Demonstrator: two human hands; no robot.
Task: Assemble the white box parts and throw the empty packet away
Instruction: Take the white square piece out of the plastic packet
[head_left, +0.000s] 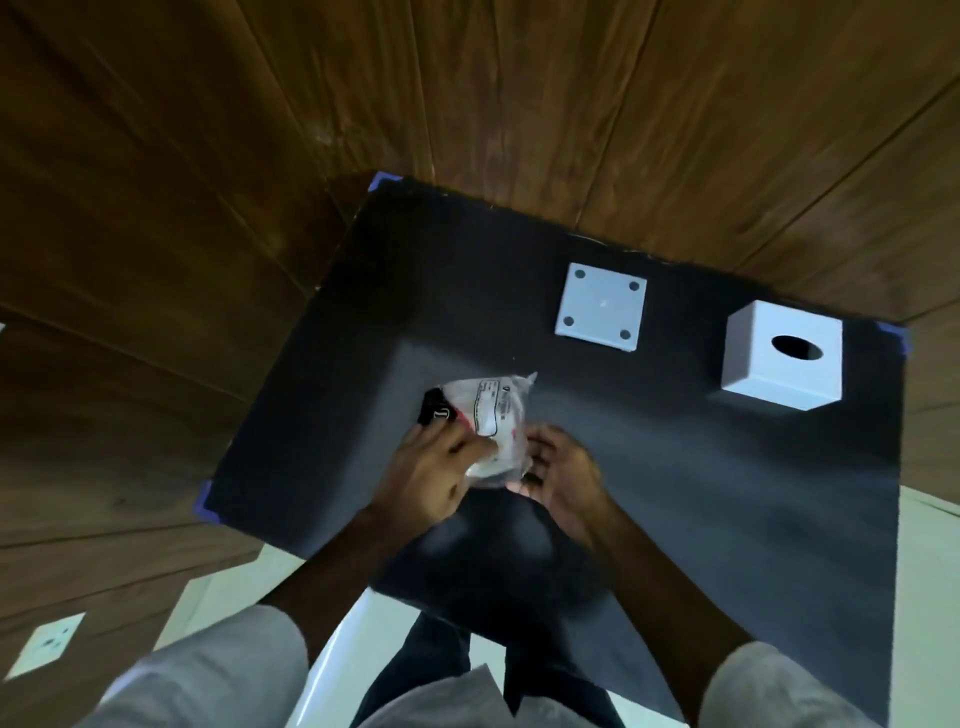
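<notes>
On the black mat (649, 493) we see wide bare ground to the right of our hands and along the near edge, open for passing. At the far side stand two obstacles: the flat white plate (601, 307) and, to its right, the white box (782, 358) with a round hole, apart with a bare lane between them. The clear packet (491, 415) fills the middle-left, leaving a bare strip between it and the plate.
</notes>
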